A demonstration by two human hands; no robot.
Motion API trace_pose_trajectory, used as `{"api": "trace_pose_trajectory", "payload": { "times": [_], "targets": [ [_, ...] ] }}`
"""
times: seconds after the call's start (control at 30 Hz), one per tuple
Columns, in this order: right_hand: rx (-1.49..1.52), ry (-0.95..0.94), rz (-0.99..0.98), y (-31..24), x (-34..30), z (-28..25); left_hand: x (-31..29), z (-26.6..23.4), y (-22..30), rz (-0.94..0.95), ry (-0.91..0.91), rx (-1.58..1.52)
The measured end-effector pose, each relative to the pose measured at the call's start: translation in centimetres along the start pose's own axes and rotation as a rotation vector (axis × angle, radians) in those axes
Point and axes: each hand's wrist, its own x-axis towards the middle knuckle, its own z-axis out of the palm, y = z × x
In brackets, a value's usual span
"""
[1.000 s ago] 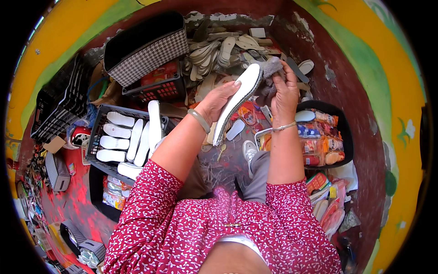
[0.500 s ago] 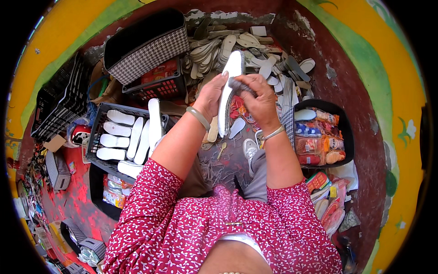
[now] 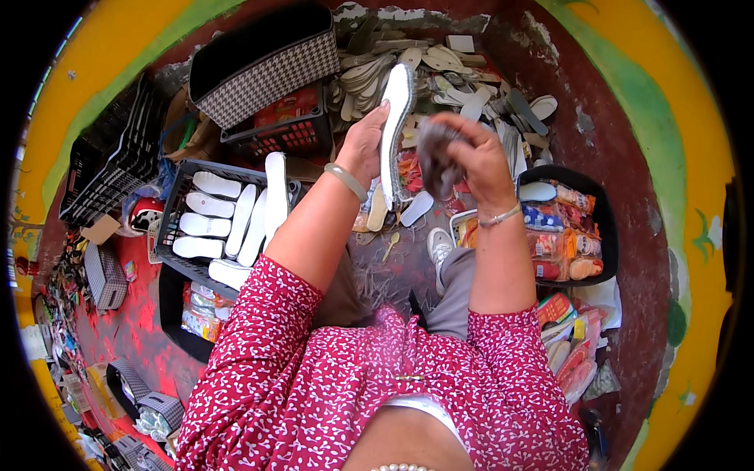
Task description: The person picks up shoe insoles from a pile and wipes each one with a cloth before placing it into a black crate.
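My left hand [image 3: 364, 149] is closed on a long white sole [image 3: 398, 90] with a grey fibrous edge, held tilted upright in front of me. The thumb presses its white face. To the right, my right hand [image 3: 485, 163] grips a crumpled grey-brown cloth [image 3: 438, 157], a little apart from the sole. Its fingers are bent into the cloth and partly hidden by it. Several white soles [image 3: 210, 206] lie in a dark plastic crate [image 3: 167, 216] on my left, one long one resting across its right side.
A heap of loose soles [image 3: 367, 88] fills the far side. A houndstooth box [image 3: 271, 74] sits on a dark basket [image 3: 275, 141]. On my right, a black bin [image 3: 603, 235] holds packaged goods. Fibre scraps and a spoon-shaped piece [image 3: 391, 245] lie on the floor by my shoe [image 3: 440, 255].
My right hand with the cloth has moved off the sole, to the right. The cloth now hangs looser and shows more. My left hand still holds the sole, turned more edge-on.
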Motion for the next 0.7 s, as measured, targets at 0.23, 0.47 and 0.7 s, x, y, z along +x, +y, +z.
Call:
{"api": "trace_pose_trajectory", "payload": {
  "times": [0.23, 0.47, 0.7],
  "targets": [
    [-0.524, 0.057, -0.346, 3.0, 1.8, 1.8, 2.0, -1.9, -1.2, 0.116, -0.146, -0.034],
    [-0.547, -0.306, -0.224, 1.5, -0.1, 2.0, 2.1, -2.8, 0.5, 0.248, 0.087, -0.166],
    [-0.685, -0.48, -0.087, 2.0, -0.6, 0.9, 2.3, -4.2, 2.7, 0.231, 0.179, -0.428]
  ]
}}
